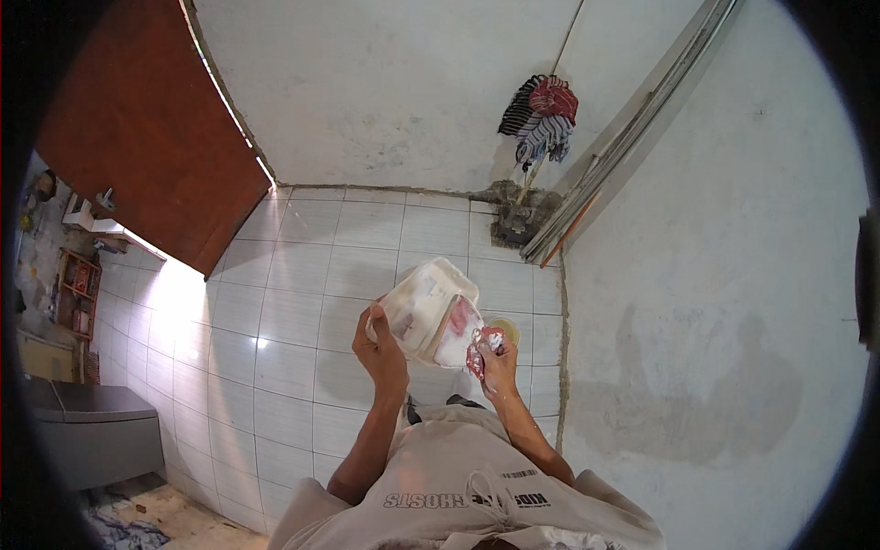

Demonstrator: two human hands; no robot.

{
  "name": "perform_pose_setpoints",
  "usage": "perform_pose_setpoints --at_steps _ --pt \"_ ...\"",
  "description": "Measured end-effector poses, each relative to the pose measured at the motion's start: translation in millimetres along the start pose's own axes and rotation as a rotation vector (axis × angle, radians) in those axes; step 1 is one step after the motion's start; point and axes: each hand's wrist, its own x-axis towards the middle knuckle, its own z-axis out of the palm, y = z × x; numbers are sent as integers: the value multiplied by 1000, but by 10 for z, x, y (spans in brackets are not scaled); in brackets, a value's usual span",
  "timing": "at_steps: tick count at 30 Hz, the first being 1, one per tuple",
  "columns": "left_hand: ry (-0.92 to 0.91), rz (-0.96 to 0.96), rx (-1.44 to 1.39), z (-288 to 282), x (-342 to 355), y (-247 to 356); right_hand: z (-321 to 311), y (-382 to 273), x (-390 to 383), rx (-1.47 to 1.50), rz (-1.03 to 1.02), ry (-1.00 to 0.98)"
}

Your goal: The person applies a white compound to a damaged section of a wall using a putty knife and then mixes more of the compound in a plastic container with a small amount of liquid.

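Observation:
My left hand (380,344) grips the left side of a whitish plastic tray (412,316) held tilted over the floor. The tray has a divided section with pink-red and white smears. My right hand (495,367) is closed on a crumpled red rag (477,353) coated with white stuff, at the tray's lower right corner. A round yellowish container (508,328) is partly hidden behind my right hand, lower down.
Tiled floor (302,302) surrounds me. Walls (697,275) rise ahead and right, with hanging striped cloths (545,124) and leaning long poles (605,170). A brown door (137,137) stands at the upper left, a grey box-like item (96,431) and wooden rack (78,293) at left.

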Motion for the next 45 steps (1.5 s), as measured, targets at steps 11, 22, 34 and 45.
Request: perform_pose_setpoints --at_steps 11,22,34,45 --pt "70 11 6 -454 436 -2 -252 -538 48 -919 -952 -141" --pt "-37 -20 63 -80 34 111 58 -790 -72 -1102 -1258 -415" --pt "165 123 -173 -278 369 468 -479 -423 2 -1405 -977 -551" --pt "-12 222 91 -100 123 109 135 -565 -153 64 4 -173"
